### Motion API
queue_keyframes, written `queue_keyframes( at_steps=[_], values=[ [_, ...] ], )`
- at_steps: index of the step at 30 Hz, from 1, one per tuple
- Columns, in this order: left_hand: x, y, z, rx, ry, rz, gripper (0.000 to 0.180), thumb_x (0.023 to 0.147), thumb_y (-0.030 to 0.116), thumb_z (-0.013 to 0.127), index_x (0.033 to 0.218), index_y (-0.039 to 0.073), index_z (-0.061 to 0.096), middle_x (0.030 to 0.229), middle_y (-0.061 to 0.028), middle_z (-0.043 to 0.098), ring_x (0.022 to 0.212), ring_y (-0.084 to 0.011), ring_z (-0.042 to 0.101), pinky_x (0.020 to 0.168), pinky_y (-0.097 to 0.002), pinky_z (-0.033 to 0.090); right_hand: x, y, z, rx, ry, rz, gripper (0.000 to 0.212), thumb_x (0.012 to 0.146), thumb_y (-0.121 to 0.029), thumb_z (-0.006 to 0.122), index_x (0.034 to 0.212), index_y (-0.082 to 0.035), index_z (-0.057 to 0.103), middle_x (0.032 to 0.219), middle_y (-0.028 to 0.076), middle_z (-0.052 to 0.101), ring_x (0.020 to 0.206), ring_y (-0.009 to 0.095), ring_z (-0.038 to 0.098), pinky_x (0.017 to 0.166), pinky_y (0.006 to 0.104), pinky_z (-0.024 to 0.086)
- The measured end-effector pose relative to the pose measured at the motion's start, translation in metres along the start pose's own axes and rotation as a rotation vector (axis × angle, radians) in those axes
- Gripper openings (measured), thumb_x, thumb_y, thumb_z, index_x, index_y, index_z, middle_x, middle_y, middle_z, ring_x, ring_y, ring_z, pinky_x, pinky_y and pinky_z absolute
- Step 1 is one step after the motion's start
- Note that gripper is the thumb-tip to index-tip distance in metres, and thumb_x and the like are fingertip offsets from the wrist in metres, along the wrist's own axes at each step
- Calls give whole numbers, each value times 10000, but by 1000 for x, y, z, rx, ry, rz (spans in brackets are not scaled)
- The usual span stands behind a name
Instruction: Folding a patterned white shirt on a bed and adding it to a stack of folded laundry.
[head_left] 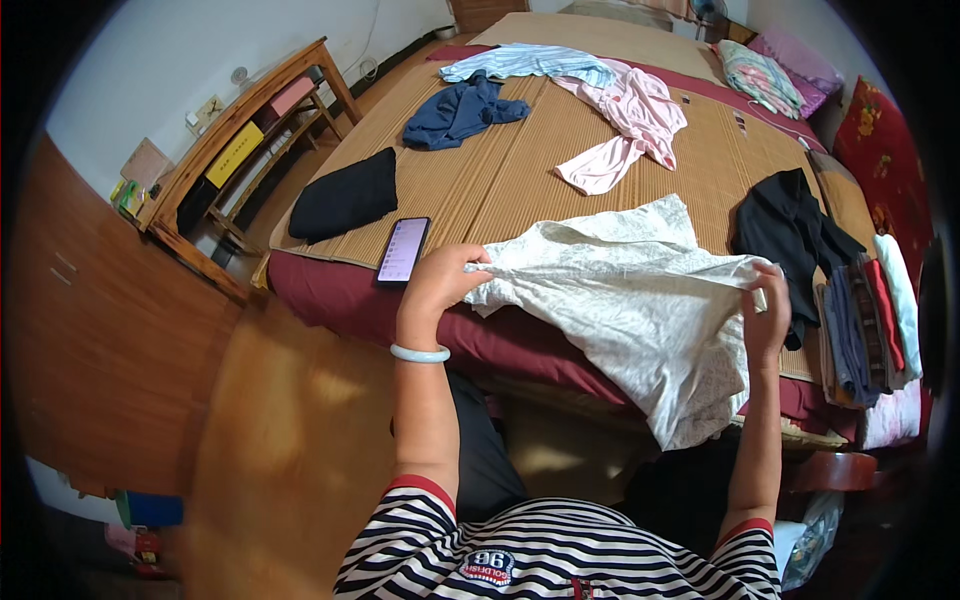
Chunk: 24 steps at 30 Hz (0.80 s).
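A white garment (640, 280) with a faint pale pattern is stretched between my two hands at the near edge of the bed. Part of it lies on the woven mat, and its lower part hangs over the edge towards my lap. My left hand (447, 275), with a pale bangle at the wrist, pinches one end. At the other end, my right hand (766, 318) grips a gathered edge of the cloth. Beside my left hand lies a phone (404, 250) with a lit screen. Folded black cloth (345, 195) rests behind the phone.
On the mat (500, 180) farther off lie a dark blue garment (462, 112), a pink garment (640, 120) and a striped light-blue one (525, 62). A black garment (790, 225) and a stack of folded clothes (868, 325) sit at right. A wooden desk (250, 150) stands left.
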<state>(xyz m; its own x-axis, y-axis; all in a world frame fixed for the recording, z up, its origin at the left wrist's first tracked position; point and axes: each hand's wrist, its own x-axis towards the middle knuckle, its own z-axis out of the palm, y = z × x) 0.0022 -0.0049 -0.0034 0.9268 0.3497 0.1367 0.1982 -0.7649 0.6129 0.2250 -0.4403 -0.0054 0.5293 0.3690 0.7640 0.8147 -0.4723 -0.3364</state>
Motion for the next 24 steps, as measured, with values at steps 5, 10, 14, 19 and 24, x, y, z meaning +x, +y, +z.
queue_keyframes(
  at_steps=[5, 10, 14, 19, 24],
  values=[
    [2, 5, -2, 94, -49, 2, 245, 759, 197, 734, 975, 86, 711, 912, -145, 699, 855, -329, 665, 741, -419, 506, 4, -21, 3, -45, 203, -24, 112, 889, 10, 621, 985, -6, 565, 1042, 141, 653, 973, 285, 643, 872, 334, 478],
    [-2, -4, 0, 161, 82, 112, 235, 748, 142, 706, 977, 90, 713, 957, -139, 700, 918, -352, 649, 784, -427, 508, -15, 2, 27, 104, -157, 322, 197, 906, -77, 656, 1092, -16, 637, 972, 137, 661, 881, 209, 656, 762, 317, 503],
    [-2, 25, 2, 287, 51, 129, 218, 762, 70, 634, 965, 96, 707, 1024, -98, 699, 1053, -299, 616, 964, -400, 439, -24, 11, 25, 125, -172, 419, 206, 889, -83, 676, 1077, -3, 643, 920, 139, 680, 853, 210, 671, 767, 306, 504],
    [-1, 46, 17, 305, 26, 161, 228, 742, 169, 693, 966, 129, 711, 1047, -53, 700, 1124, -261, 589, 1139, -574, 217, -27, 18, 25, 132, -215, 468, 272, 864, -74, 703, 1116, -2, 627, 826, 81, 627, 750, 153, 586, 701, 285, 475],
    [1, 45, 28, 253, -80, 184, 341, 693, 318, 790, 965, 131, 706, 1002, -63, 704, 1043, -258, 629, 1139, -598, 194, -28, 17, 23, 114, -311, 542, 373, 799, -92, 764, 1138, -3, 636, 786, 54, 571, 735, 152, 553, 684, 292, 473]
  ],
)
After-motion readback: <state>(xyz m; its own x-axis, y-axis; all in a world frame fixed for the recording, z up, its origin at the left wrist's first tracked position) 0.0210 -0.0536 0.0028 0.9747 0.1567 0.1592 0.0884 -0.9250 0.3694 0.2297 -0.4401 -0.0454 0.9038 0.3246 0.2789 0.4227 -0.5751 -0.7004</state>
